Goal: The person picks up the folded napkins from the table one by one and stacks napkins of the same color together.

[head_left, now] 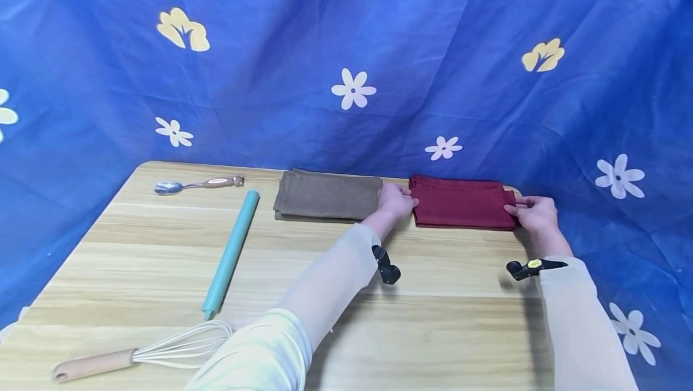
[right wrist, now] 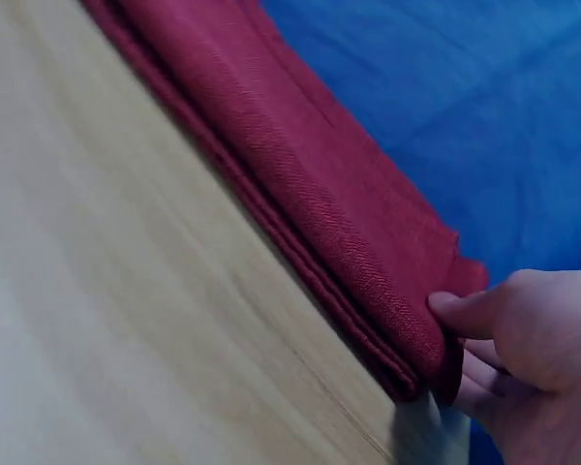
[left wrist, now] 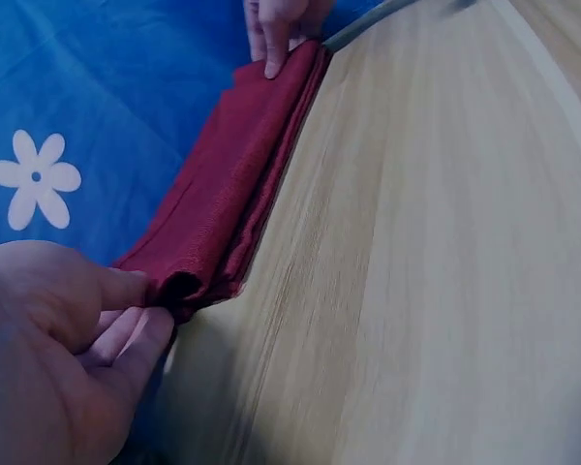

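Note:
A folded dark red cloth [head_left: 462, 203] lies along the back edge of the table, its layers stacked in a flat rectangle. At its left end my left hand [head_left: 396, 201] pinches the folds; the left wrist view shows the thumb and fingers [left wrist: 140, 339] at the cloth's corner. My right hand [head_left: 536, 215] grips the opposite end. In the right wrist view its thumb [right wrist: 457, 308] lies on top of the cloth [right wrist: 300, 184], with the other fingers below the edge. A folded grey-brown cloth [head_left: 330, 196] lies just left of my left hand.
Left on the wooden table [head_left: 422, 337] lie a spoon [head_left: 200, 184] with a brown handle, a rolled teal mat [head_left: 231, 252] and a whisk [head_left: 146, 352]. A blue flowered curtain [head_left: 271, 78] hangs behind the table's back edge and along its right side.

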Tool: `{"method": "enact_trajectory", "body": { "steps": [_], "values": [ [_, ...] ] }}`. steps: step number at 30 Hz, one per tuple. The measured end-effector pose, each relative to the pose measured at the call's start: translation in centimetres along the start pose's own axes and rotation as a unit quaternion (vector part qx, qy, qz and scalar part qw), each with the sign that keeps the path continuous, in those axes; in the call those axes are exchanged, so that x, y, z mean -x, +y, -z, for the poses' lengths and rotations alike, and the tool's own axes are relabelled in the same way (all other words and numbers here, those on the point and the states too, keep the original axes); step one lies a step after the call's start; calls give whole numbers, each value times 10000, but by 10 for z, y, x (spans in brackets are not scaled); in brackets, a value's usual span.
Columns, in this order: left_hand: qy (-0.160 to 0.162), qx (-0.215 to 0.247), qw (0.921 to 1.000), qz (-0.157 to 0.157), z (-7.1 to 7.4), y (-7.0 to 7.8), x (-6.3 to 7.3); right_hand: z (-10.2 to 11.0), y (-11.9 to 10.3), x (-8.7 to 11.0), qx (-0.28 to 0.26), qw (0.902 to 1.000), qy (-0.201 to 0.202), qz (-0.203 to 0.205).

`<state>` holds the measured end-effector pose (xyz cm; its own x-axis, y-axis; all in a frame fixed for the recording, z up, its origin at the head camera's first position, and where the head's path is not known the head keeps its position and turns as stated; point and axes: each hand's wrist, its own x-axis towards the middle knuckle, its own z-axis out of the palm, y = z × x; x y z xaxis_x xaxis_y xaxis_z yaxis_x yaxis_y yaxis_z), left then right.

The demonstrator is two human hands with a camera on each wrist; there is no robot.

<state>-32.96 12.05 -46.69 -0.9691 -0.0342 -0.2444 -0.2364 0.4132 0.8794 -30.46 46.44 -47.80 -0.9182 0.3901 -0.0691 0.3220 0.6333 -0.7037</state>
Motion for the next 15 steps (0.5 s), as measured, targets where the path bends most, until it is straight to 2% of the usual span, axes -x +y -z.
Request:
{"method": "enact_trajectory", "body": {
  "steps": [4, 7, 11, 15],
  "values": [
    [-90, -359, 9991, -224, 14, 2, 9, 7, -13, 14, 592, 9963, 181, 595],
    [-277, -545, 9969, -500, 27, 5, 18, 14, -25, 28, 761, 9916, 270, 1012],
    [-783, -391, 9878, -1286, 50, 12, 33, 22, -44, 49, 743, 9846, 388, 1532],
    [-1097, -287, 9668, -2290, 82, 23, 55, 27, -72, 75, 432, 9797, 461, 1901]
  ]
}}
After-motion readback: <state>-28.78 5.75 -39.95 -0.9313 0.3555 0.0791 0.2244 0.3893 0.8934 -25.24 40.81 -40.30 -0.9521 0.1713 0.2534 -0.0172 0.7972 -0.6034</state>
